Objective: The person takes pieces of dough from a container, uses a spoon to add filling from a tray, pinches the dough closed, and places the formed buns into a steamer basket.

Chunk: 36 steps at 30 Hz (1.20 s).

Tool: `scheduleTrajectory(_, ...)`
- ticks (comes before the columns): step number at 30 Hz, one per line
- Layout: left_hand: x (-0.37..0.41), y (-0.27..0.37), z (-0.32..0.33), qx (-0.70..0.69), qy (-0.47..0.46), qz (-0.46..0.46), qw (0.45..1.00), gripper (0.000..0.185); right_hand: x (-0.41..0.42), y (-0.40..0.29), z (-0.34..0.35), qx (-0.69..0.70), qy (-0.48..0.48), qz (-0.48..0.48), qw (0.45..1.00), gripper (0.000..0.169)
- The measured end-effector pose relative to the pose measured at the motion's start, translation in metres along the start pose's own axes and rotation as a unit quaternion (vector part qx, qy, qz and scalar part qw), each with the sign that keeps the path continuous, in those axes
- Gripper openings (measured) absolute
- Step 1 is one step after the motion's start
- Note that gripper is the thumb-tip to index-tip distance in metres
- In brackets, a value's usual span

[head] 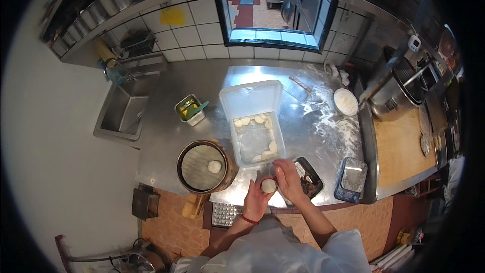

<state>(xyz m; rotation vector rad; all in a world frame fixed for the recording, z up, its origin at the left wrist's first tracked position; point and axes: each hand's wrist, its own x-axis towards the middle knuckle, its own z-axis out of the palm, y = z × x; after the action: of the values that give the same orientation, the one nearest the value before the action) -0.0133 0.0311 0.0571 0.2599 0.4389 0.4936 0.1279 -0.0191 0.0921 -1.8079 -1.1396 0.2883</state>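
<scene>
A round, pale ball of dough [269,185] rests in my left hand [256,198], whose fingers curl around it. My right hand [288,180] is just to the right of the ball, its fingers loosely extended and nothing seen in them. Beyond my hands stands an open plastic box [281,142] with pale dough pieces [266,155] along its inner edges. At the left, a round steamer [179,163] holds one white bun [214,166] on its lining. A black tray [319,179] with dark filling [308,187] lies beside my right hand, partly hidden by it.
A metal container [195,120] with a green utensil stands left of the box. On the right are a dough scraper [299,89], scattered flour [326,117], a bowl of flour [345,102] and a blue kitchen scale [346,195]. A sink [125,117] is at far left.
</scene>
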Motion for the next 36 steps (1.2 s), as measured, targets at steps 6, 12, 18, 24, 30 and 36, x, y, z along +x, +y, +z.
scheduleTrajectory(6,-0.012,-0.029,0.033,0.071,0.063,-0.027,0.995,0.060,-0.010,0.002,0.015,-0.165,0.048,-0.060,0.983,0.035)
scheduleTrajectory(12,-0.006,-0.035,0.026,0.075,0.001,-0.078,0.994,0.050,-0.026,0.023,0.016,-0.160,0.086,-0.009,0.983,0.033)
scheduleTrajectory(18,-0.015,-0.034,-0.016,0.218,0.021,-0.070,0.973,0.035,-0.086,0.024,-0.073,-0.164,0.070,0.064,0.982,0.023)
scheduleTrajectory(24,-0.015,-0.055,-0.047,0.211,0.008,-0.164,0.964,0.030,-0.164,0.035,-0.064,-0.374,-0.096,0.202,0.900,0.034)
scheduleTrajectory(30,-0.011,-0.080,-0.037,0.257,-0.003,-0.195,0.947,0.023,-0.149,0.043,-0.047,-0.322,-0.130,0.172,0.922,0.009)
scheduleTrajectory(36,-0.006,-0.080,-0.037,0.248,0.004,-0.218,0.944,0.028,-0.155,0.025,-0.097,-0.228,-0.041,0.196,0.953,0.016)
